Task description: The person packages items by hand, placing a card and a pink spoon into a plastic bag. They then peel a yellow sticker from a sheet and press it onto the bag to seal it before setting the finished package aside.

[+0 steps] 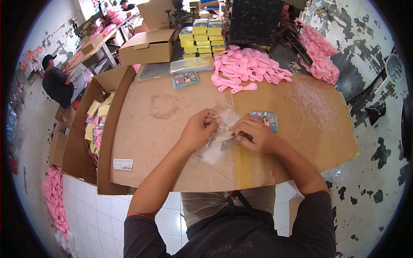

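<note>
My left hand [201, 129] is closed, its thumb and fingers pinching the upper part of a clear plastic bag [213, 154] over the cardboard-covered table. Close by on the right, my right hand [254, 136] is curled shut at the bag's other side. A small grey, dark-edged object [226, 143] pokes out from under its fingers; its kind is hard to make out. Just behind my right hand lies a short stack of printed blue cards [266, 119]. The bag is see-through and blurry, so its contents cannot be told.
Pink plastic spoons [249, 69] are heaped at the back, near stacked yellow card packs [202, 36] and blue cards [185, 80]. Thin clear strips [314, 105] lie right. An open carton [112, 129] with packed bags stands left. A person [60, 81] sits farther left.
</note>
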